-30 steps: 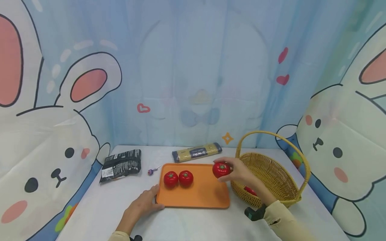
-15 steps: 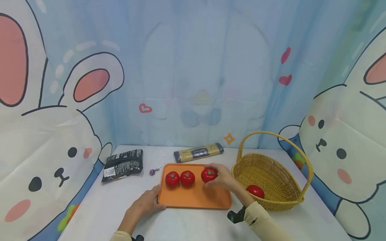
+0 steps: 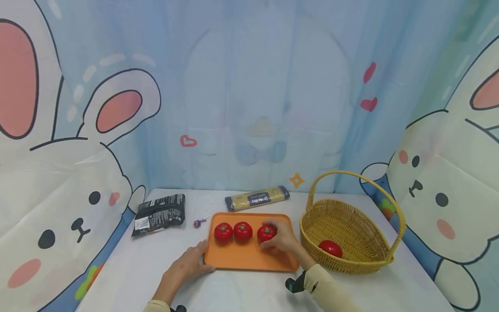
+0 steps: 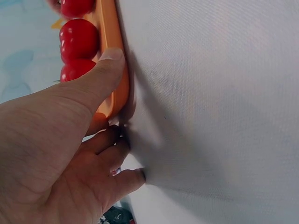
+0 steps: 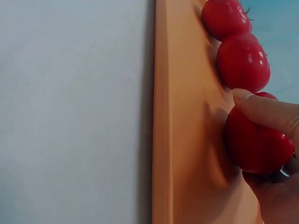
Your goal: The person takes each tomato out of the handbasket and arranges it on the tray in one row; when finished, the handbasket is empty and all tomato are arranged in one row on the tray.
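My right hand (image 3: 281, 237) grips a red tomato (image 3: 266, 233) low over the right part of an orange tray (image 3: 234, 259). In the right wrist view, the thumb lies across this tomato (image 5: 254, 140); whether it touches the tray surface is hard to tell. Two more tomatoes, the left one (image 3: 223, 233) and the middle one (image 3: 243, 232), sit side by side on the tray's left half, with green stems up. At the tray's near left corner, my left hand (image 3: 188, 262) holds the rim, its thumb (image 4: 110, 67) on the near side and fingers round the left side.
A yellow wicker basket (image 3: 374, 242) with a tall handle stands right of the tray, a red tomato (image 3: 330, 248) inside. Behind the tray lies a yellow noodle-like packet (image 3: 257, 199). A lollipop (image 3: 198, 223) and a black bag (image 3: 160, 214) lie to the left.
My right hand has carried its tomato leftward from beside the basket and down onto or just over the tray, near the other two. The left hand stays at the tray's corner.
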Available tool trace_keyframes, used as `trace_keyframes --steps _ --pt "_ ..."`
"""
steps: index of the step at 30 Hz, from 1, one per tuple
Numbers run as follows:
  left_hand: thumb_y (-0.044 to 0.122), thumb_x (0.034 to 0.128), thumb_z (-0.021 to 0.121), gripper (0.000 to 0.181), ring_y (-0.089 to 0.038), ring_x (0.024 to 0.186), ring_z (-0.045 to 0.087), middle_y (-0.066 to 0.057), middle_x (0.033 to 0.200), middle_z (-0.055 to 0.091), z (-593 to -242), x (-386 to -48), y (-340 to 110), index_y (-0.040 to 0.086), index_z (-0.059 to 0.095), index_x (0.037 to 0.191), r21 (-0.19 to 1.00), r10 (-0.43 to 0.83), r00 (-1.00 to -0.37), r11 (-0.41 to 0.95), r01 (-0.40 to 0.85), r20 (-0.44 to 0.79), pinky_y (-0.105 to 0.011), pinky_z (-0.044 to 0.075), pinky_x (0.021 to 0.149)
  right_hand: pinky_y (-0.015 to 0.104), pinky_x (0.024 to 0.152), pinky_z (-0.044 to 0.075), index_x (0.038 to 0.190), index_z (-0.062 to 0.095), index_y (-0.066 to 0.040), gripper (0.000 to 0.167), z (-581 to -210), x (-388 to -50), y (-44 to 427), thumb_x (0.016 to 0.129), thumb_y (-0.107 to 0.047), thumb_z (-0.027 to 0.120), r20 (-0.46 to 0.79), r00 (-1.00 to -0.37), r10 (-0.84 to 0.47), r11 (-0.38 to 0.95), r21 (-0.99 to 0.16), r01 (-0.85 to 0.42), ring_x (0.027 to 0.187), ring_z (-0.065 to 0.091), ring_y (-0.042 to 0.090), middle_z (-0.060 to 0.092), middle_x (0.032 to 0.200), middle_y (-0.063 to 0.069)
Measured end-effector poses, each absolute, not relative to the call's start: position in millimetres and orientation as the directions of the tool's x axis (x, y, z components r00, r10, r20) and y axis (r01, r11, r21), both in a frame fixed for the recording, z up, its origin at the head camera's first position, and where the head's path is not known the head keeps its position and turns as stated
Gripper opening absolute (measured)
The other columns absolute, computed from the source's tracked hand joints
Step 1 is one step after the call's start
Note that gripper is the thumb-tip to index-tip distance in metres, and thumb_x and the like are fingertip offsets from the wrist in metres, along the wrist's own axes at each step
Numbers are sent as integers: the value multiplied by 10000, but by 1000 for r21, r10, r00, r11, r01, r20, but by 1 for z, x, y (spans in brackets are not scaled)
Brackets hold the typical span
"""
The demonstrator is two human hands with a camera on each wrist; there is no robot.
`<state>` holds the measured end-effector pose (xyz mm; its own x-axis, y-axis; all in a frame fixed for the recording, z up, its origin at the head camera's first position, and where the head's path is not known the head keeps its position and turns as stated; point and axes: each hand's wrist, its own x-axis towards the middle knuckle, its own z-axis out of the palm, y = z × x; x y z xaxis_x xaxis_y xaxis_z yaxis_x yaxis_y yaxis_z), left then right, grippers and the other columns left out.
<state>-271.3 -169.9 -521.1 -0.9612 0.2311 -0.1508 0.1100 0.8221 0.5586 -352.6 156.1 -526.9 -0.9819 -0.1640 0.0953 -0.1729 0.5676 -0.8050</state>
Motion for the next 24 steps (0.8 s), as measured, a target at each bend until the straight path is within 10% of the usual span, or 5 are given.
trace_keyframes --steps 24 --pt "420 879 897 976 -468 1500 463 -228 1641 481 -551 -291 -178 -2 433 1627 569 268 -953 809 145 -138 -637 385 1246 578 1159 511 1384 684 9 773 -528 -361 151 700 -97 1027 74 -984 -165 613 -774 -161 1301 631 410 695 1381 220"
